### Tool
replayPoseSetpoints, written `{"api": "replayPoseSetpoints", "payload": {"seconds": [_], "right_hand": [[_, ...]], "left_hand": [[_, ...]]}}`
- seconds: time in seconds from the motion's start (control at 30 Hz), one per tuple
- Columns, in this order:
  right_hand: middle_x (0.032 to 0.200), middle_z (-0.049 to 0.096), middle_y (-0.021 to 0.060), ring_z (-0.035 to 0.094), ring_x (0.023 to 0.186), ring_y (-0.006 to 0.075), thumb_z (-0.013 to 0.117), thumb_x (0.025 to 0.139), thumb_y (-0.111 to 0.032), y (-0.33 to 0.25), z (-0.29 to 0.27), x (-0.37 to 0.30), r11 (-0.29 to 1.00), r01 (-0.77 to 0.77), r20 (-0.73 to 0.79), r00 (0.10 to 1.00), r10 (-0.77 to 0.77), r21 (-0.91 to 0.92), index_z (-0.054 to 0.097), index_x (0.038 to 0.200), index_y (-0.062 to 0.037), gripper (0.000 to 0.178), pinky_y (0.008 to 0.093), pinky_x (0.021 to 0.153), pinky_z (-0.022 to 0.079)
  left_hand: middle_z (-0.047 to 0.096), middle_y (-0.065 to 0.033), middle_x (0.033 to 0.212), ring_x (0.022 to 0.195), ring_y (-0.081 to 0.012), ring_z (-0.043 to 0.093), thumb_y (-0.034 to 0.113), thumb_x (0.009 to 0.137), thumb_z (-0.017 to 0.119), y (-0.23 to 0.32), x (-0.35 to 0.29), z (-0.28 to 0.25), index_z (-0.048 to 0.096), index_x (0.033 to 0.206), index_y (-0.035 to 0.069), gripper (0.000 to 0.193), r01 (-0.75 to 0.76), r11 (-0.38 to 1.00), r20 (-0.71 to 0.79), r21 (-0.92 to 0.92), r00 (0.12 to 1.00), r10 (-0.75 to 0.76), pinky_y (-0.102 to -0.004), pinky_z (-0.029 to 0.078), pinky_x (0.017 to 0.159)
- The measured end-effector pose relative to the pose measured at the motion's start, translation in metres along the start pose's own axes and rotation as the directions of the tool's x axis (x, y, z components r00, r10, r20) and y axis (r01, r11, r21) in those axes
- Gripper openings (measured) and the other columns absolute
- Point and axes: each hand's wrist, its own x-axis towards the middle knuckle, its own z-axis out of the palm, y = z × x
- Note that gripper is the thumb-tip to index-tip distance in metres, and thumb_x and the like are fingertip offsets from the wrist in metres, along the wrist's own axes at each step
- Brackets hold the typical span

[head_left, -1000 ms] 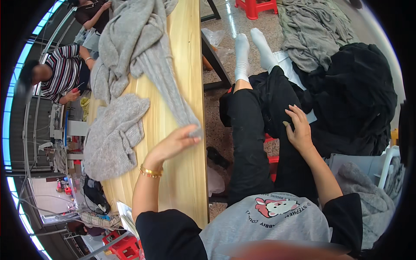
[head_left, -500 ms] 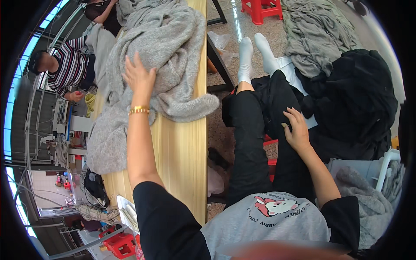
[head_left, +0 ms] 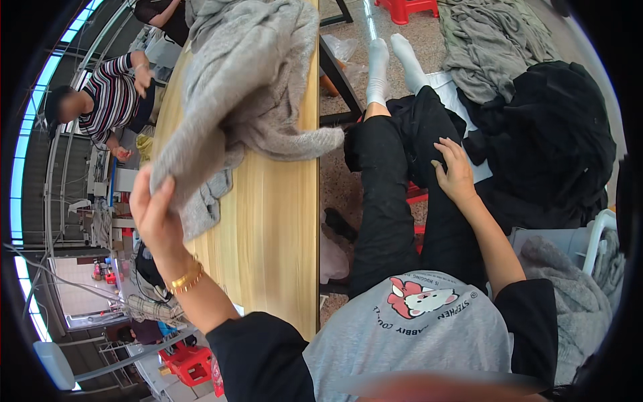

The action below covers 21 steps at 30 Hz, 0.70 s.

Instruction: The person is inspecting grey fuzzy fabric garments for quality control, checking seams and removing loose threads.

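Observation:
A fuzzy grey knit garment [head_left: 244, 77] lies bunched over the far part of the wooden table on my left. My left hand [head_left: 157, 208] is closed on one edge of it, thumb on the near side, and lifts that edge above the tabletop. Under the raised part, a grey ribbed-looking piece [head_left: 204, 204] rests on the wood. A sleeve-like end [head_left: 315, 143] sticks out past the table's right edge. My right hand [head_left: 455, 173] rests on my black-trousered thigh, holding nothing, its fingers stretched out and slightly apart.
The table [head_left: 274, 254] runs along my left. Across it sits a person in a striped top [head_left: 110, 94]; another works farther up. To my right are a black cloth heap [head_left: 562, 127], grey garments [head_left: 495, 50], and a bin [head_left: 542, 240]. A red stool [head_left: 408, 8] stands ahead.
My left hand has gone from lying flat on the garment to gripping its edge, moving nearer and leftward and lifting the fabric. My right hand stays on my thigh.

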Motion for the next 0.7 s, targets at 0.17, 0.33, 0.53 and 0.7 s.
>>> {"api": "replayPoseSetpoints", "payload": {"seconds": [0.17,0.33,0.53,0.7], "right_hand": [[0.123,0.055,0.0136,0.051,0.118,0.0336,0.071,0.071,0.0,-0.001,0.0,0.001,1.0,0.024,0.02,1.0,-0.023,-0.003,0.057,0.116,-0.0035,0.047,0.04,0.099,0.042],[0.123,0.056,0.0134,0.051,0.118,0.0325,0.069,0.074,-0.002,-0.002,0.002,0.0,0.999,0.035,0.026,0.999,-0.034,-0.026,0.057,0.115,-0.0044,0.044,0.0394,0.098,0.043],[0.121,0.057,0.0129,0.053,0.116,0.0314,0.066,0.076,-0.004,0.0,0.008,-0.008,0.998,0.031,0.023,0.999,-0.03,-0.05,0.056,0.117,-0.0061,0.042,0.0391,0.096,0.044],[0.116,0.06,0.0122,0.056,0.11,0.0303,0.066,0.076,-0.008,-0.002,0.004,-0.018,0.998,-0.016,0.137,0.99,0.024,-0.057,0.056,0.118,-0.008,0.043,0.0406,0.094,0.045]], "left_hand": [[0.063,-0.0073,0.089,0.081,-0.0142,0.057,0.011,0.086,0.065,0.015,-0.084,0.01,0.061,0.108,-0.003,0.026,0.306,0.923,0.544,0.234,0.746,-0.385,-0.0272,0.045,0.072],[0.063,-0.0132,0.09,0.081,-0.0227,0.06,0.016,0.088,0.065,-0.025,-0.08,0.063,0.062,0.107,0.0,0.026,0.197,0.737,0.416,0.646,0.719,-0.556,-0.0322,0.048,0.071],[0.06,-0.0144,0.108,0.1,-0.0315,0.059,0.013,0.08,0.068,-0.09,-0.022,0.18,0.063,0.109,0.004,0.03,-0.496,0.56,0.504,0.664,0.85,0.155,-0.0416,0.045,0.092],[0.065,-0.0114,0.101,0.105,-0.0278,0.06,0.014,0.077,0.069,-0.118,0.002,0.198,0.066,0.109,0.01,0.033,-0.575,0.107,0.578,0.811,0.76,-0.298,-0.0393,0.044,0.094]]}}
